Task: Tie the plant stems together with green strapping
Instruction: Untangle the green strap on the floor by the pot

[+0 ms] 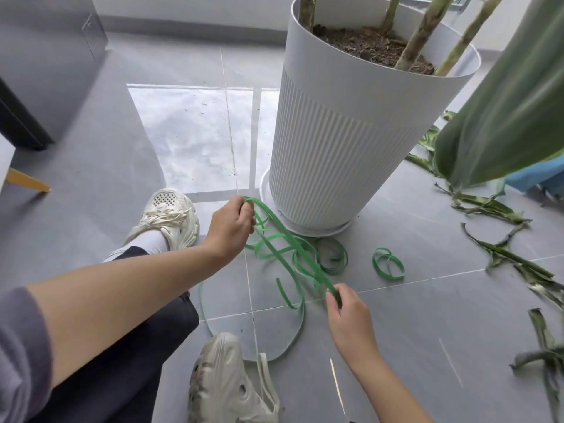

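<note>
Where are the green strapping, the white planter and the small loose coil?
green strapping (294, 244): head view, middle of its taut stretch.
white planter (351, 141): head view, ribbed side wall.
small loose coil (376, 265): head view, left edge of its band.

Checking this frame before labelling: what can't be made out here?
Head view, plant stems: tops cut off by the top edge.
Green strapping: overlapping coils hide whether it is one piece; the left hand and right hand cover the parts they grip.
Blue thing at right: mostly hidden by the large leaf, unidentifiable.
</note>
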Demonstrator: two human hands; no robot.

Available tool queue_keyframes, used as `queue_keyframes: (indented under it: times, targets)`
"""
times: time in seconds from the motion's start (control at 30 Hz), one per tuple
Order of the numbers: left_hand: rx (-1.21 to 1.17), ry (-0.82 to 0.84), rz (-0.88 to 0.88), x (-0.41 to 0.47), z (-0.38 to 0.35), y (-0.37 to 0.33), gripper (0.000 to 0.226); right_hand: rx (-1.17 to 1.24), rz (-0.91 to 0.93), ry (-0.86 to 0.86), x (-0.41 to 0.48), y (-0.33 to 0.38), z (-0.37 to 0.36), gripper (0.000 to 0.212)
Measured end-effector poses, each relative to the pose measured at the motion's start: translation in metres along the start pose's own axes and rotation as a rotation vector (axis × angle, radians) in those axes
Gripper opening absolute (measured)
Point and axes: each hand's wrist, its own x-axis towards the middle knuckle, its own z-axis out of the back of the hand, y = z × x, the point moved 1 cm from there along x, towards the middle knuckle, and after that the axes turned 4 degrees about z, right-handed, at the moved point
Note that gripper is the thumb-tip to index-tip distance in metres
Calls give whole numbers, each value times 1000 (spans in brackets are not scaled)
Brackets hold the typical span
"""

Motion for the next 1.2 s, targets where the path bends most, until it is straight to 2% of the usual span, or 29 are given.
queue_keyframes:
  times: [0.03, 0.13, 0.2, 0.33, 0.47, 0.77, 0.87, 0.9, 0.97, 1.03, 1.1, 1.2]
  targets:
    - [-18, 6, 8, 0, 0, -1, 30, 30, -15, -18, 1, 1, 0, 9]
    - [-71, 75, 71, -1, -2, 0, 32, 119, -27, -56, 1, 3, 2, 48]
    - [-83, 145, 109, -3, -5, 1, 31, 114, -20, -74, -2, 8, 4, 55]
    - [-151, 279, 157, -11, -12, -1, 27, 92, -5, -131, -7, 12, 3, 38]
    - [-292, 331, 204, -15, -14, -8, 26, 114, 6, -53, -6, 12, -2, 19]
    - [-438, 360, 239, -17, -12, -13, 22, 302, 63, 72, 0, 21, -6, 13]
    - [-317, 317, 235, -14, -15, -6, 17, 256, 127, 69, -1, 17, -8, 4]
    - [-175, 303, 195, -14, -15, -1, 27, 247, 143, 59, -2, 15, -9, 5]
    - [249, 293, -8, -14, -14, 7, 49, 253, 175, 42, -2, 14, -9, 5]
    - [547, 269, -334, -19, -14, 10, 47, 287, 194, 30, -1, 17, -7, 6]
    - [624, 330, -631, -24, -15, 7, 29, 313, 210, 19, 0, 20, -6, 6]
    - [707, 524, -855, -32, -21, 7, 21, 317, 223, 28, 0, 23, -5, 7]
